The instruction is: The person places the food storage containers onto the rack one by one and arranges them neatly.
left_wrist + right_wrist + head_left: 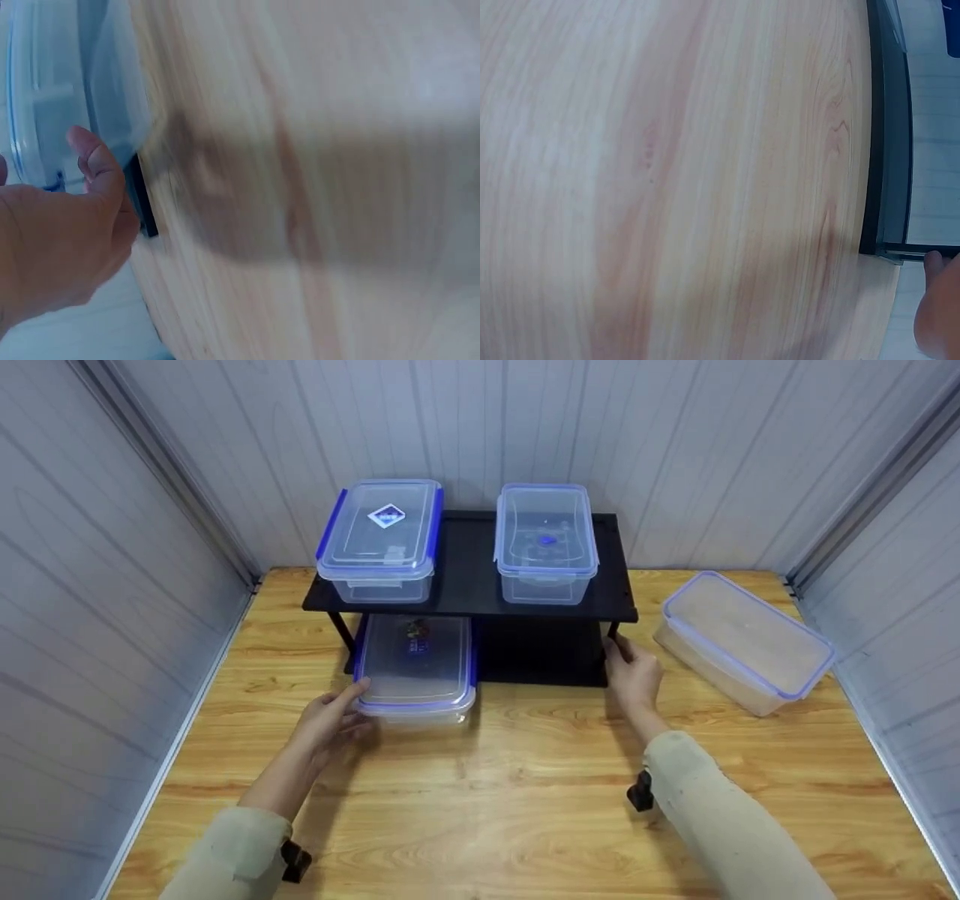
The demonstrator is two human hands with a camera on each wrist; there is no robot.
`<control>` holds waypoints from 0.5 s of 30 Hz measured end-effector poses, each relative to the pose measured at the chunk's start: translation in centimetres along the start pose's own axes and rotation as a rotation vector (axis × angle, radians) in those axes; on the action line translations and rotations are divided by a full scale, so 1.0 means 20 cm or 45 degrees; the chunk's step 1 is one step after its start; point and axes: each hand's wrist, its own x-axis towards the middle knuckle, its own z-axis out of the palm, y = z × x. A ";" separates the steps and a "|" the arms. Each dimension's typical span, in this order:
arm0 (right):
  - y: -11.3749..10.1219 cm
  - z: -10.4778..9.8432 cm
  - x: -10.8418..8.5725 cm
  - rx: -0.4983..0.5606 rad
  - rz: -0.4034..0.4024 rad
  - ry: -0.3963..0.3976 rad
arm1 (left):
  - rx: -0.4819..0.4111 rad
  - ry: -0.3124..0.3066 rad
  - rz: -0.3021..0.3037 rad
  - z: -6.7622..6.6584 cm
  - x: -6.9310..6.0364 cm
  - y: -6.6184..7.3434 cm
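Mid-frame, the rack (pixel 469 562) is showing solid black; the lower container (pixel 409 679) left of centre is wearing blue edges — the tabletop (pixel 480 810) below is displaying yellow-brown wood grain, the wall (pixel 465 420) up top greyish streaks.

Around my head view's centre, I saw a blue-clipped box (pixel 375 546) wearing a diamond label (pixel 387 516) at ten-thirty; a smaller lidded box (pixel 547 547) at one o'clock; a blue-rimmed box (pixel 746 637) askew at three on the tabletop (pixel 487 817); a panelled wall (pixel 480 427) at twelve.
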 end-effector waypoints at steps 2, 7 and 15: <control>0.00 0.00 0.00 -0.007 0.003 0.004 | -0.078 0.002 -0.023 0.01 -0.02 -0.01; 0.00 0.00 0.00 -0.011 0.000 0.021 | -0.180 0.015 -0.045 0.03 -0.02 -0.01; 0.00 0.00 0.00 -0.015 -0.013 0.016 | -0.268 0.049 -0.050 0.03 0.00 0.02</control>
